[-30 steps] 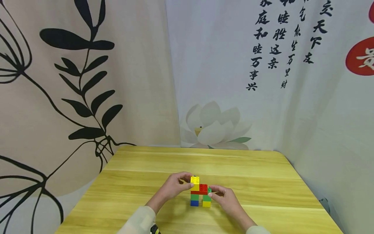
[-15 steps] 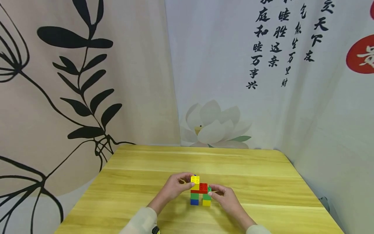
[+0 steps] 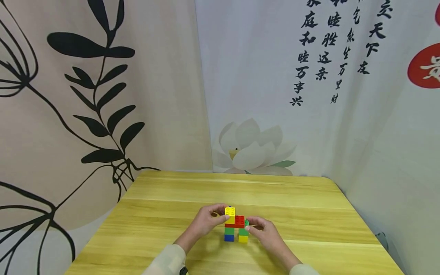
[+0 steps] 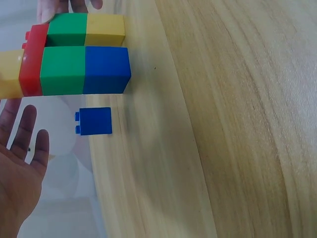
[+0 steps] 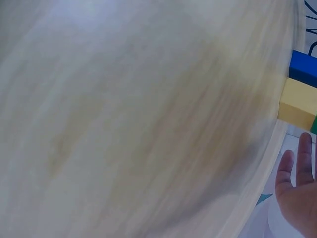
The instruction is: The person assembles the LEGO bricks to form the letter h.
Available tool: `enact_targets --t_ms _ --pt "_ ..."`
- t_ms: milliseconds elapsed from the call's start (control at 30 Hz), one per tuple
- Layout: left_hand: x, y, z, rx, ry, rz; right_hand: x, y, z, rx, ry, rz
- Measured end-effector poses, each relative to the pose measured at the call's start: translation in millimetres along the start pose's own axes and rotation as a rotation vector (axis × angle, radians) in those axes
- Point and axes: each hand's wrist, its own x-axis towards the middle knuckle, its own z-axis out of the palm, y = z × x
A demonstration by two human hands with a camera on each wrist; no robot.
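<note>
Two short columns of toy building bricks stand on the table in the head view, joined by a red brick [image 3: 239, 220]. The left column is a green brick [image 3: 229, 231] over a blue brick [image 3: 228, 238]; the right is a green brick [image 3: 243, 232] over a yellow brick [image 3: 243, 239]. Another yellow brick [image 3: 230, 215] sits on the red one's left end. My left hand [image 3: 203, 220] pinches this top yellow brick, its other fingers extended in the left wrist view. On the right side, my right hand [image 3: 267, 233] holds the upper green part between thumb and fingertips.
A separate blue brick [image 4: 96, 121] stands behind the structure in the left wrist view, mostly hidden in the head view. The wooden table [image 3: 165, 191] reaches back to patterned wall hangings [image 3: 254, 95].
</note>
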Motion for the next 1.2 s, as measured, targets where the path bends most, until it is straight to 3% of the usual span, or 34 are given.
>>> enact_targets --t_ms 767,1000,1200 --pt "-2.2 4.9 -7.2 -0.027 -0.046 -0.038 -2.2 -1.3 -0.1 0.017 -0.006 0.010" --pt "-1.9 -4.0 -21.7 0.016 0.025 -0.061 -1.8 -2.7 -0.4 0.018 -0.015 0.017" --pt "2.3 -20.0 -37.3 0.017 0.109 -0.096 -1.4 -2.6 -0.4 0.024 -0.017 0.024"
